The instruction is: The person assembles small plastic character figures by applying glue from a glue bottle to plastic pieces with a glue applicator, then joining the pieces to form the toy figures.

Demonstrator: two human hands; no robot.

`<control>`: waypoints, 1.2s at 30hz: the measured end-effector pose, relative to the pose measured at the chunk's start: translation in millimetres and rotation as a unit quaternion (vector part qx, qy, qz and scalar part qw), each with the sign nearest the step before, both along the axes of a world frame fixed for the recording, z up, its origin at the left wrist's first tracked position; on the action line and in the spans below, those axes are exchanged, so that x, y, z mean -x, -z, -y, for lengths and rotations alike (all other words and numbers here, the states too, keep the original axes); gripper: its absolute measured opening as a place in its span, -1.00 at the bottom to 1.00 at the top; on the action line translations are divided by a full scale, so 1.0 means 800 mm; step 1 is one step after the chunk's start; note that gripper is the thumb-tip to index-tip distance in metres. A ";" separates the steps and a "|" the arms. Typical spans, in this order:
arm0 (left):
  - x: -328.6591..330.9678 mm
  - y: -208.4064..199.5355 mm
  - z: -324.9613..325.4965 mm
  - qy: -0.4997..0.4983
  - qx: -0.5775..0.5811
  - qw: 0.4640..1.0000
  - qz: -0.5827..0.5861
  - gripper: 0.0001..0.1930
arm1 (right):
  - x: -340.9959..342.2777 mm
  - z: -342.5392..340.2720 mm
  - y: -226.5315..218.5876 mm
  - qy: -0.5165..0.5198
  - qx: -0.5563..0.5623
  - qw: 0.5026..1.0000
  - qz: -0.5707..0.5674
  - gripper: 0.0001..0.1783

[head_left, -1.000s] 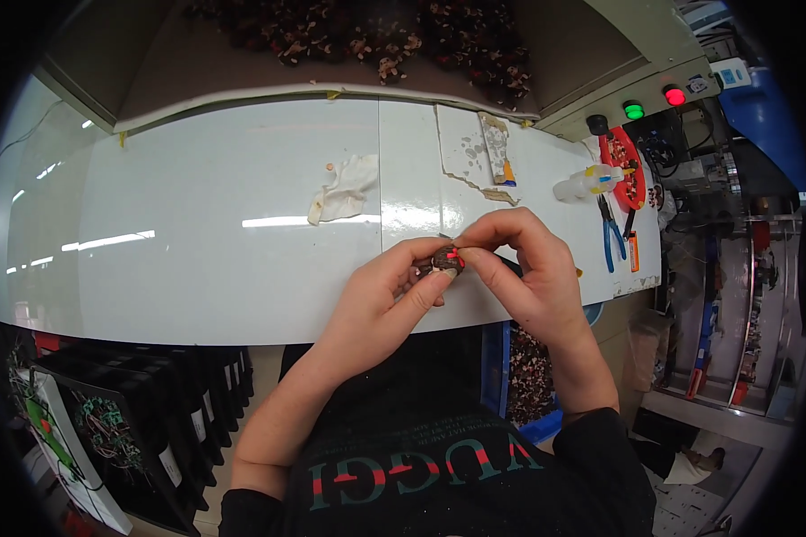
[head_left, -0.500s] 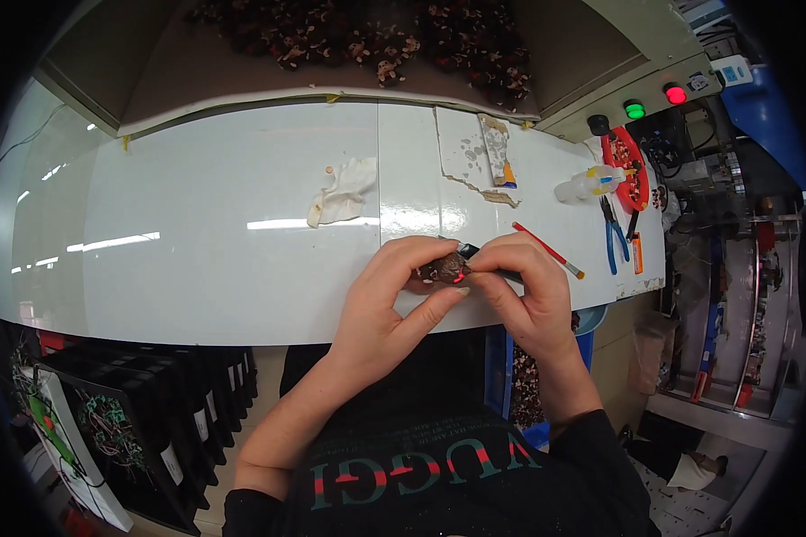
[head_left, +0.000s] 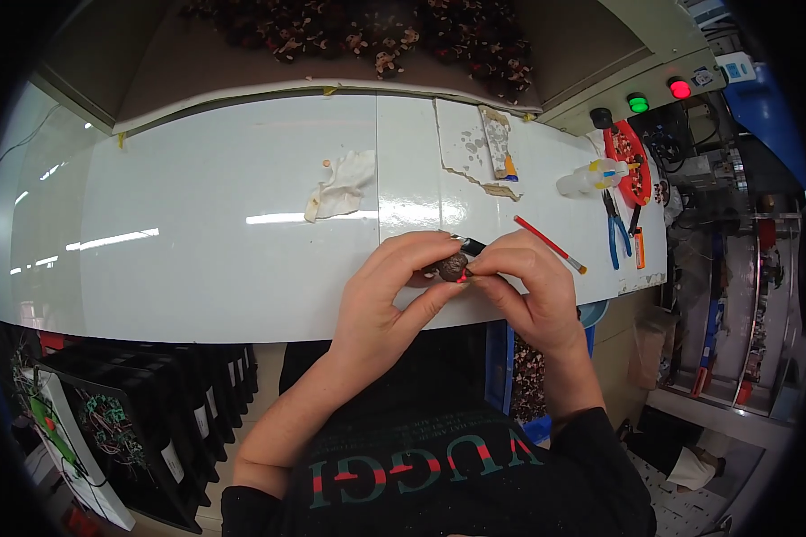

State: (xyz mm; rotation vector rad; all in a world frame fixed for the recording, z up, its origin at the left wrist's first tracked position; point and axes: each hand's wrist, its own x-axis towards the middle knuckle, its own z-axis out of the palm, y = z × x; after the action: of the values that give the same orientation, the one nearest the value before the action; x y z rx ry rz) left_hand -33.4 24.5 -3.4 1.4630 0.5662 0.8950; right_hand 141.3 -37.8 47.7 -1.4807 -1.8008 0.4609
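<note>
Grip of the left hand (head_left: 378, 294): clamped, thumb opposite fingers, on a small dark-brown figure (head_left: 454, 267) above the near edge of the table (head_left: 197, 277). Its long axis ran roughly parallel to that edge. Toward the table's right edge, the right hand (head_left: 542, 291) pinched the figure's red-trimmed end. White and glossy, the table carried a red-handled brush (head_left: 549, 243); black racks (head_left: 166, 421) stood beyond its near left corner.

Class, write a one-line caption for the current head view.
Left hand holding a small brown piece, right hand at its edge, over a white table near a red brush.
</note>
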 end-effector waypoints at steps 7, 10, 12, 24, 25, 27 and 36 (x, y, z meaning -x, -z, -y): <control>-0.004 -0.013 0.007 0.029 0.014 0.997 -0.076 -0.66 | -0.026 -0.010 -0.032 -0.068 0.148 0.986 -0.024 -0.84; -0.006 -0.017 0.009 0.043 0.073 0.994 -0.063 -0.67 | -0.031 -0.013 -0.035 -0.074 0.171 0.981 -0.050 -0.86; -0.007 -0.020 0.011 0.050 0.104 0.992 -0.051 -0.68 | -0.031 -0.013 -0.037 -0.067 0.180 0.979 -0.074 -0.86; -0.012 -0.024 0.013 0.084 0.173 0.981 0.031 -0.66 | -0.050 -0.032 -0.019 0.023 0.084 0.988 0.126 -0.90; -0.013 -0.026 0.012 0.090 0.183 0.978 0.048 -0.65 | -0.047 -0.031 -0.010 0.025 0.084 0.988 0.126 -0.90; -0.013 -0.025 0.011 0.096 0.189 0.976 0.058 -0.66 | -0.041 -0.028 0.002 0.015 0.039 0.985 0.166 -0.88; 0.007 -0.020 -0.016 0.110 0.236 0.961 0.089 -0.58 | -0.126 0.062 0.027 0.369 -0.110 0.920 -0.067 -0.70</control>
State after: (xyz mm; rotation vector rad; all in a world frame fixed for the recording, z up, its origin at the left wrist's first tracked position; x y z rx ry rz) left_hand -39.1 37.3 12.6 0.9790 0.4345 0.6503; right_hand 242.5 -87.1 26.5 -1.7695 -1.0277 -0.0270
